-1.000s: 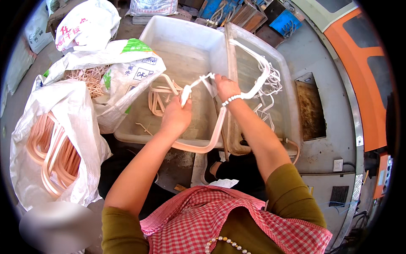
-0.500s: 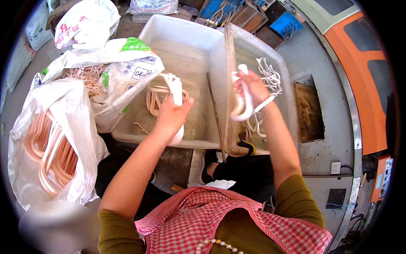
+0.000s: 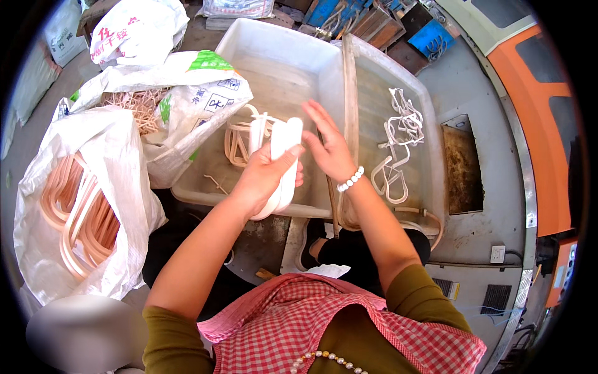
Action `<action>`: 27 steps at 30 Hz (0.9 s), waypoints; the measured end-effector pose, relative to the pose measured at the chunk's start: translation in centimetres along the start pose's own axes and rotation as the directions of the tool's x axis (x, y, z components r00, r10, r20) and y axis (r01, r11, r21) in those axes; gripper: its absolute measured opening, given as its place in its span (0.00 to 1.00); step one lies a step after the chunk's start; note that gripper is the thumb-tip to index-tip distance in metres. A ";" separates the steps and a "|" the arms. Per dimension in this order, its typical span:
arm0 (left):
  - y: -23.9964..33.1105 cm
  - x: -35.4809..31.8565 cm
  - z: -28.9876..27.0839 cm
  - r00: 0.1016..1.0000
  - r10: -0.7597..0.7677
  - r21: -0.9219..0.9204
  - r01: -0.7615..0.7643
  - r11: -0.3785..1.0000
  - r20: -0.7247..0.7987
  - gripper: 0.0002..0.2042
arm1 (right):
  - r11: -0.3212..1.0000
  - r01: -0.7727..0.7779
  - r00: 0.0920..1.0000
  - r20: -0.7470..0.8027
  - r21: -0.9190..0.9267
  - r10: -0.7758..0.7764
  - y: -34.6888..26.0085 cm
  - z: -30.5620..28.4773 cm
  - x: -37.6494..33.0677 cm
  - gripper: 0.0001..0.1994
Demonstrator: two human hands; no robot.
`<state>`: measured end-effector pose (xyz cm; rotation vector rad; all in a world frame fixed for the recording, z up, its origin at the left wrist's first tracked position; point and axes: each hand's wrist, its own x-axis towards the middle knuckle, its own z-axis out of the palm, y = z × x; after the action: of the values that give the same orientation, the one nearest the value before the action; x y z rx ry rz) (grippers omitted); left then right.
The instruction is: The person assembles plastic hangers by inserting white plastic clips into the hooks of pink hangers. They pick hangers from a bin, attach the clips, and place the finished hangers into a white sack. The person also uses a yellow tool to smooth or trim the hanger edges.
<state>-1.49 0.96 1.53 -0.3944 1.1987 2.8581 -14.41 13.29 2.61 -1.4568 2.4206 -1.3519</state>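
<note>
Over the near part of the left white tub (image 3: 327, 71), my left hand (image 3: 256, 181) is closed around smooth white curved plastic pieces (image 3: 288, 140), held together upright. My right hand (image 3: 331, 153), a beaded bracelet at its wrist, is beside them with fingers stretched and thumb apart, holding nothing. Behind my left hand, pale pink loop-shaped plastic pieces (image 3: 235, 146) lie in the tub. White looped pieces (image 3: 408, 128) lie in the shallow water of the right tub (image 3: 430, 103).
A white woven sack (image 3: 140, 206) of pink loops (image 3: 81, 212) stands at left, beside another sack (image 3: 180, 149) with thin pink scraps (image 3: 137, 109). A thin stick (image 3: 334, 209) leans between the tubs. A grey metal panel (image 3: 458, 87) lies to the right.
My right hand has moved left from the right tub towards my left hand. It has let go of its curved white piece; my left hand now holds a thicker bunch.
</note>
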 end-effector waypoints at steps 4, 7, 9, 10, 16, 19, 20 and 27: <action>0.9 -0.9 0.5 0.978 -0.082 0.117 0.059 0.991 0.194 0.10 | 0.982 0.188 0.960 0.211 -0.005 -0.183 0.7 -0.7 1.2 0.26; 1.7 -1.5 0.3 0.961 -0.096 0.170 0.053 0.984 0.258 0.11 | 0.898 0.372 0.919 0.227 -0.234 -0.322 0.6 -3.3 2.1 0.15; 2.3 -1.1 -0.1 0.978 -0.137 0.440 0.055 0.897 0.158 0.12 | 0.766 0.484 0.874 0.284 -0.422 -0.395 -0.7 -5.5 2.5 0.08; 2.5 -1.2 -0.4 0.984 -0.144 0.561 0.063 0.825 0.101 0.12 | 0.769 0.391 0.902 0.378 -0.505 -0.210 -2.1 -5.9 2.4 0.07; 1.5 0.5 -1.4 0.913 0.355 0.974 -0.147 -0.175 0.201 0.08 | 0.290 -0.954 -0.022 0.986 -0.071 0.168 -3.8 -7.4 -4.8 0.09; 1.4 1.1 -1.9 0.910 0.416 0.994 -0.049 0.093 0.006 0.10 | 0.618 -0.703 0.499 0.863 0.351 0.077 -8.7 -6.6 -3.9 0.11; 0.1 1.9 -2.9 0.920 0.387 0.950 -0.064 0.306 -0.063 0.10 | 0.591 -0.482 0.813 0.582 0.646 0.026 -9.5 -6.4 -2.5 0.12; -3.1 0.7 -0.2 0.939 -0.288 0.094 0.309 0.946 -0.190 0.08 | 0.633 0.540 0.838 -0.283 0.555 -0.467 -13.3 -0.3 13.8 0.17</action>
<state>-1.81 2.93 -0.93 -0.7638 1.2105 2.5190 -12.85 0.90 17.13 -1.9247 1.3495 -2.1096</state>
